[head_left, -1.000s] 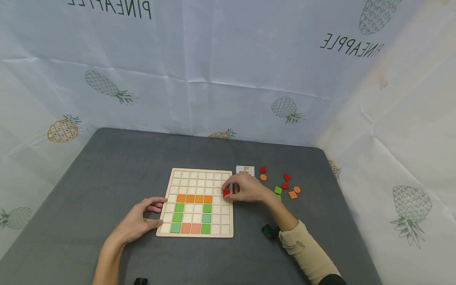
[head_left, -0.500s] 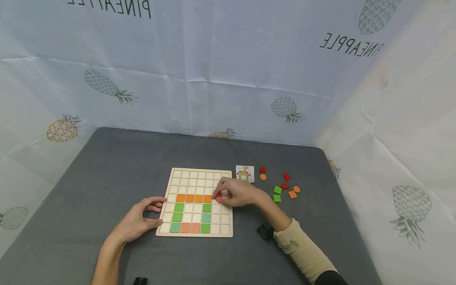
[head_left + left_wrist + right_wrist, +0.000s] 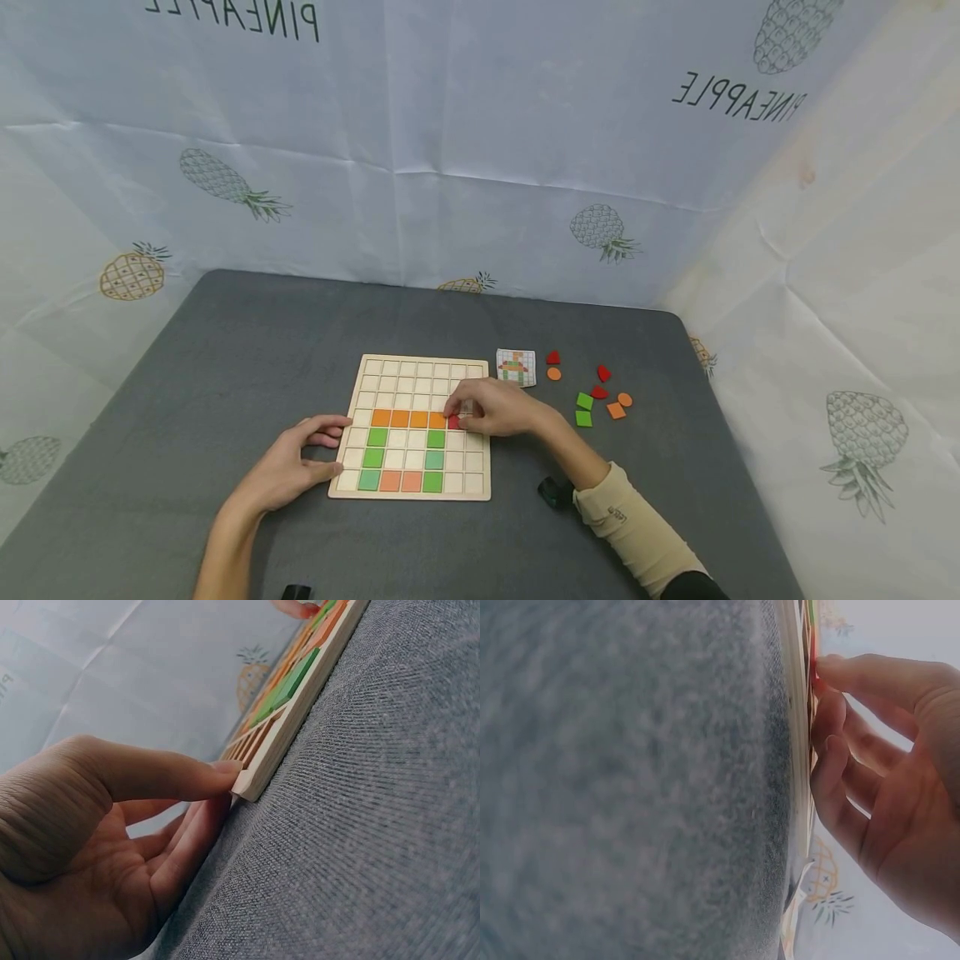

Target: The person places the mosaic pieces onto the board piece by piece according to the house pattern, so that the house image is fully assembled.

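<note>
A wooden grid board (image 3: 469,460) lies on the grey table, with orange, green and salmon square tiles in its cells. My left hand (image 3: 288,467) rests against the board's left edge; in the left wrist view its straight thumb (image 3: 176,774) touches the near corner, other fingers loosely bent beside it. At the right end of the orange row, my right hand (image 3: 498,407) pinches a small red tile (image 3: 453,423) between thumb and fingers over a cell. Fingers partly cover the tile, so its full shape is hidden. Only a sliver of red tile (image 3: 814,664) shows in the right wrist view.
A printed pattern card (image 3: 516,367) lies by the board's upper right corner. Right of it are scattered loose pieces: red ones (image 3: 604,373), orange discs (image 3: 625,400), an orange square (image 3: 616,410) and green squares (image 3: 584,418). A pineapple-print cloth (image 3: 450,208) hangs behind the table.
My right hand has moved left and slightly nearer with the red tile, from the board's right edge to the cell beside the orange row. The pattern card is uncovered. My left hand stays put.
</note>
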A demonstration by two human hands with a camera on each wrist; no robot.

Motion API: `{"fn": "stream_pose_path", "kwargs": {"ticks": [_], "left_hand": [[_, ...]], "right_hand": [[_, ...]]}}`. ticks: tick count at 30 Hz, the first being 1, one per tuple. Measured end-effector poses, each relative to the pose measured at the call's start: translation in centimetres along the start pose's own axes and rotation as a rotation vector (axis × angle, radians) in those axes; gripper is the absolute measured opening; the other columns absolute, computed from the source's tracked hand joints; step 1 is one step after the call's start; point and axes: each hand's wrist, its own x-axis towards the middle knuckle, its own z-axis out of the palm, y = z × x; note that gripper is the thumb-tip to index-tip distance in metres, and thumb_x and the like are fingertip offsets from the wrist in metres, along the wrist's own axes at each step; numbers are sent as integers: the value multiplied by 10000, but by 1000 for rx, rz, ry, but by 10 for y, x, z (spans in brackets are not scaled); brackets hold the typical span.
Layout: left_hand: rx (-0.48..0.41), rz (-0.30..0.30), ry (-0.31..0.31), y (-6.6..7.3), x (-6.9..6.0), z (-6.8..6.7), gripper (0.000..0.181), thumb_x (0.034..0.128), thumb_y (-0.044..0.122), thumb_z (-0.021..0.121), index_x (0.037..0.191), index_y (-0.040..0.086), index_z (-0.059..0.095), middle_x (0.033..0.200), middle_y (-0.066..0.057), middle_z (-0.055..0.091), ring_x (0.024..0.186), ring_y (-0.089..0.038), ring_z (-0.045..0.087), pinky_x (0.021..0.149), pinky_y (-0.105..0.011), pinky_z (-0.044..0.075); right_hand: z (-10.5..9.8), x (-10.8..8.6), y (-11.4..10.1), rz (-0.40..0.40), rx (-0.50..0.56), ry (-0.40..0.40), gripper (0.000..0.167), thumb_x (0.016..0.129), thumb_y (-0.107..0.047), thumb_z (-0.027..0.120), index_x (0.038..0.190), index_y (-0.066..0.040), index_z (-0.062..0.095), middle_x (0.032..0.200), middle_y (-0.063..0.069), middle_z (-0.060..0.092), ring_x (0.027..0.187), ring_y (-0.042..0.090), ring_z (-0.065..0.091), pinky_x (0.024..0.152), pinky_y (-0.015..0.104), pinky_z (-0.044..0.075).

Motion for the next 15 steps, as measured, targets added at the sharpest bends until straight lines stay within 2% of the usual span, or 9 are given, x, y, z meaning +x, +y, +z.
{"fn": "stream_pose_path", "kwargs": {"ticks": [4, 10, 15], "left_hand": [[-2, 7, 2, -1, 0, 1, 644, 891, 6, 837, 1480, -14, 576, 1363, -209, 595, 1172, -186, 587, 826, -256, 608], [14, 22, 16, -2, 0, 1, 631, 880, 7, 841, 1461, -6, 596, 1344, -192, 615, 1155, -148, 591, 831, -243, 597], [32, 24, 26, -2, 0, 2, 626, 873, 11, 848, 1451, 0, 607, 1321, -176, 631, 1147, -143, 594, 835, -233, 587]], "right_hand": [[-1, -2, -1, -1, 1, 4, 218, 1016, -148, 718, 1212, -209, 795, 1157, -45, 751, 754, -3, 550, 684, 184, 466], [-10, -10, 1, -15, 57, 24, 209, 1025, -138, 727, 1225, -150, 786, 1190, 8, 757, 789, 39, 592, 767, 209, 524], [-16, -21, 10, 0, 52, 87, 212, 1008, -150, 769, 1220, -144, 787, 1172, 2, 764, 748, 42, 588, 727, 208, 521]]}}
